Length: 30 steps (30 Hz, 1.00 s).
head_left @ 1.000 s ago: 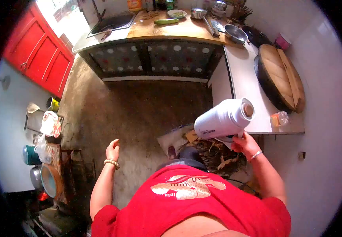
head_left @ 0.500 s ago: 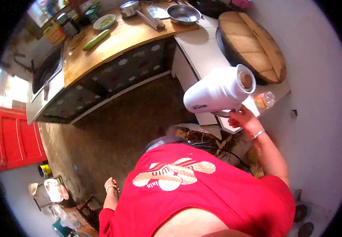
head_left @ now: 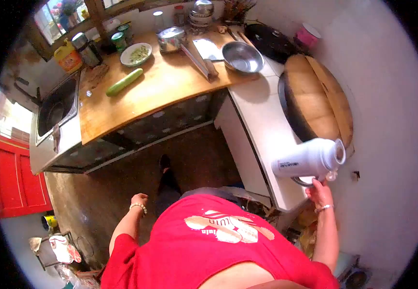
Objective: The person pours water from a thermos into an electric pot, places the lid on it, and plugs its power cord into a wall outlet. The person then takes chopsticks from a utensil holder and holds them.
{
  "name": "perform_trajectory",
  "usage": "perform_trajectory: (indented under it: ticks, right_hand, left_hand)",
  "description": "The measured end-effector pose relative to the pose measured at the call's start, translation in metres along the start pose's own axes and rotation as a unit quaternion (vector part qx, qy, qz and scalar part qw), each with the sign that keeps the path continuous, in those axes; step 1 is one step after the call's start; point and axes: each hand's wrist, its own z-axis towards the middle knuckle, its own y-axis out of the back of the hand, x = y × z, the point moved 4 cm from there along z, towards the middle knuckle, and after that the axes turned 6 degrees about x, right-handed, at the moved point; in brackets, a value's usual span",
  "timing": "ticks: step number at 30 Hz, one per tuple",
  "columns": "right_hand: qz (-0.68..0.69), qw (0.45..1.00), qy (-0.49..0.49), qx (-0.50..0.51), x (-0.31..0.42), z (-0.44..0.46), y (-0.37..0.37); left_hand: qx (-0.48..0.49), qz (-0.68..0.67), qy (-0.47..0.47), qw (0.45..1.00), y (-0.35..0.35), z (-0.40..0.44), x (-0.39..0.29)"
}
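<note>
My right hand (head_left: 321,193) is closed on the handle of a white thermos flask (head_left: 305,159). The flask lies tilted almost on its side above the white tiled counter (head_left: 255,108), with its mouth toward the wall on the right. Just beyond it is a large round wooden lid (head_left: 310,96) on a dark wok-like base. A clear bottle is mostly hidden behind the flask's neck. My left hand (head_left: 140,199), with a beaded bracelet at the wrist, hangs low beside my body over the floor. Its fingers are curled in, and nothing shows in them.
A wooden worktop (head_left: 161,96) carries a long green gourd (head_left: 124,82), a plate of cut greens (head_left: 135,55), a lidded pot (head_left: 172,39) and a steel basin (head_left: 242,57). At left is a sink (head_left: 57,108), and below it a red door (head_left: 16,176). A dark pan lid (head_left: 271,41) sits at the back.
The flask and my right hand have moved right and lower in view, closer to the wooden lid. My left hand has come up a little. The view now takes in more of the worktop.
</note>
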Motion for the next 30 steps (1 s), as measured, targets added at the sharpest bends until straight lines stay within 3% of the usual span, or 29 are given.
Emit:
perform_trajectory:
  ticks: [1, 2, 5, 6, 7, 11, 13, 15, 16, 17, 18, 19, 20, 21, 22, 23, 24, 27, 29, 30]
  right_hand:
    - [0.017, 0.999, 0.03, 0.003, 0.004, 0.003, -0.006]
    - [0.025, 1.0, 0.014, -0.011, 0.008, 0.004, -0.012]
    - [0.046, 0.999, 0.004, -0.015, 0.003, 0.018, -0.017]
    - [0.057, 0.998, 0.013, -0.012, 0.001, 0.021, -0.016]
    - [0.057, 0.998, 0.013, -0.011, 0.004, 0.023, -0.02]
    - [0.07, 0.994, 0.004, -0.088, -0.005, 0.023, -0.025]
    - [0.058, 0.992, 0.011, -0.11, -0.017, 0.025, -0.027]
    - [0.103, 0.974, -0.015, -0.203, -0.037, 0.024, -0.026]
    - [0.096, 0.976, -0.02, -0.194, -0.043, 0.024, -0.032]
    - [0.098, 0.973, -0.051, -0.202, -0.054, 0.022, -0.037]
    - [0.101, 0.969, -0.081, -0.211, -0.068, 0.018, -0.04]
    - [0.114, 0.97, -0.093, -0.192, -0.095, 0.026, -0.037]
    - [0.109, 0.956, -0.104, -0.252, -0.105, 0.023, -0.047]
    - [0.062, 0.969, -0.155, -0.182, -0.121, 0.026, -0.046]
    - [0.079, 0.958, -0.175, -0.212, -0.131, 0.022, -0.056]
    - [0.097, 0.946, -0.195, -0.242, -0.135, 0.014, -0.071]
    - [0.095, 0.945, -0.196, -0.243, -0.143, 0.014, -0.071]
    - [0.146, 0.931, -0.279, -0.187, -0.167, 0.002, -0.084]
    - [0.166, 0.925, -0.269, -0.212, -0.165, -0.011, -0.1]
    - [0.143, 0.922, -0.311, -0.181, -0.171, -0.012, -0.098]
  left_hand:
    - [-0.004, -0.003, 0.003, 1.0, 0.007, 0.009, -0.002]
    - [0.004, 0.144, 0.016, 0.989, 0.014, 0.018, -0.005]
    - [-0.031, 0.403, -0.053, 0.913, 0.06, 0.005, -0.059]
    - [0.131, 0.429, 0.055, 0.892, 0.073, 0.002, -0.08]
    - [0.294, 0.446, 0.149, 0.832, 0.086, -0.007, -0.102]
    - [0.341, 0.424, -0.012, 0.839, 0.105, 0.074, -0.028]
    - [0.323, 0.417, -0.085, 0.845, 0.124, 0.087, -0.048]
    - [0.266, 0.385, -0.157, 0.87, 0.159, 0.079, -0.116]
    - [0.237, 0.37, -0.193, 0.877, 0.179, 0.067, -0.157]
    - [0.172, 0.277, -0.262, 0.908, 0.216, 0.044, -0.209]
    - [0.103, 0.179, -0.377, 0.903, 0.236, 0.068, -0.221]
    - [0.101, 0.19, -0.261, 0.941, 0.27, 0.05, -0.273]
    - [-0.077, 0.161, -0.356, 0.917, 0.305, 0.052, -0.303]
    - [-0.153, 0.059, -0.502, 0.849, 0.337, 0.076, -0.32]
    - [-0.152, 0.119, -0.405, 0.894, 0.373, 0.093, -0.341]
    - [-0.209, 0.098, -0.393, 0.89, 0.41, 0.126, -0.352]
    - [-0.293, 0.02, -0.426, 0.855, 0.436, 0.113, -0.383]
    - [-0.466, 0.181, -0.443, 0.744, 0.51, 0.16, -0.441]
    - [-0.45, 0.226, -0.308, 0.807, 0.526, 0.168, -0.483]
    - [-0.438, 0.217, -0.257, 0.834, 0.529, 0.183, -0.497]
